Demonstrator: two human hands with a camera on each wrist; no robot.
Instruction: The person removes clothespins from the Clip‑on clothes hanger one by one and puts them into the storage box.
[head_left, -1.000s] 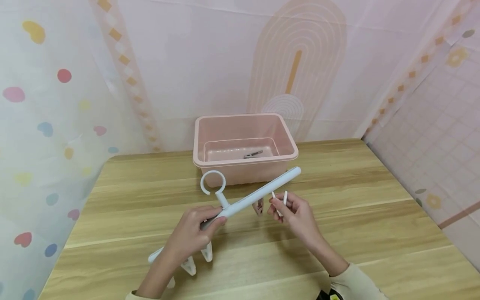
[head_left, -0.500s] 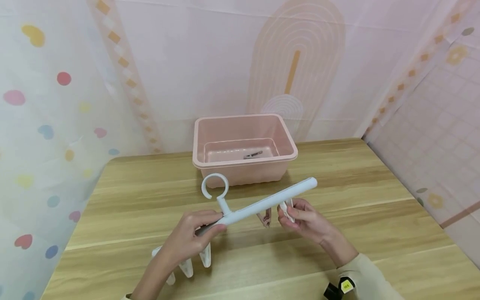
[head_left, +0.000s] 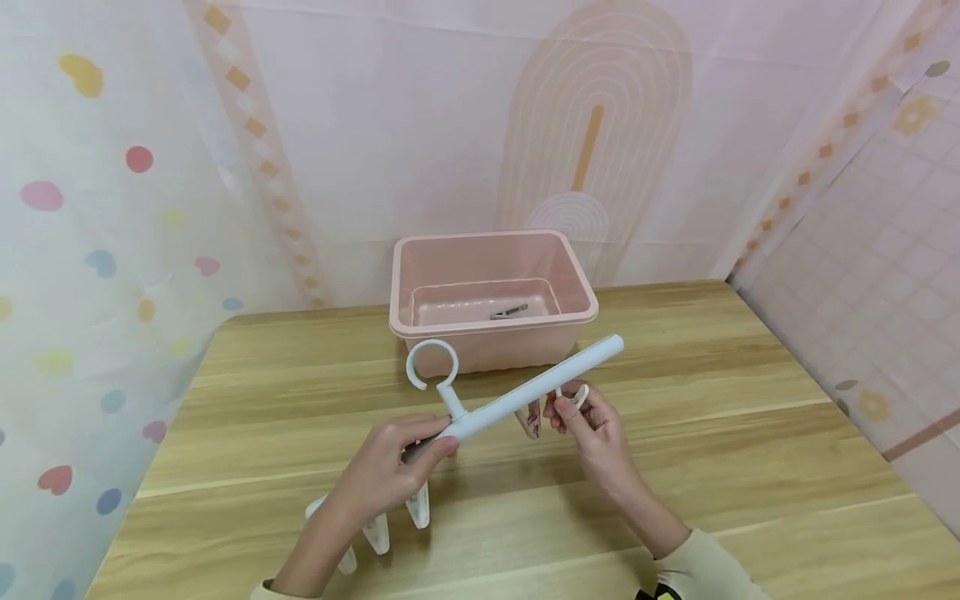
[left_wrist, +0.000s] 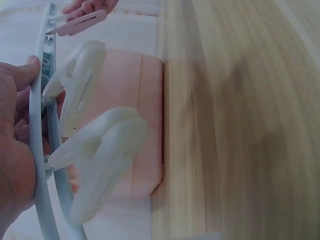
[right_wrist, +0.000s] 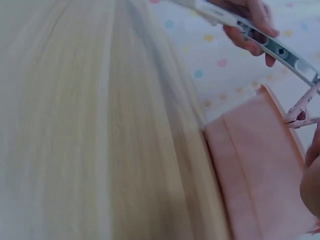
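From the head camera, the left hand (head_left: 390,467) is wrapped round the middle of a long white plastic clip hanger bar with a ring hook (head_left: 517,398), held slanted above the light wooden table (head_left: 750,433). The right hand (head_left: 592,425) pinches a small white clothes peg (head_left: 576,395) just under the bar's raised end, beside a pinkish peg (head_left: 531,418) hanging from the bar. More white pegs (head_left: 378,529) dangle at the low end, near the left wrist. Behind stands a pink rectangular plastic tub (head_left: 570,283) with one small clip (head_left: 507,312) lying in it.

From the left wrist, the fingers (left_wrist: 20,80) curl about the bar (left_wrist: 40,150), two white pegs (left_wrist: 100,155) hanging close (the tub (left_wrist: 145,130) blurred behind).

From the right wrist, mostly table (right_wrist: 75,125); the left hand (right_wrist: 250,25) grips the bar (right_wrist: 270,47), and the pinkish peg (right_wrist: 300,112) hangs over the tub (right_wrist: 255,170). The right hand's own grip is barely visible here.
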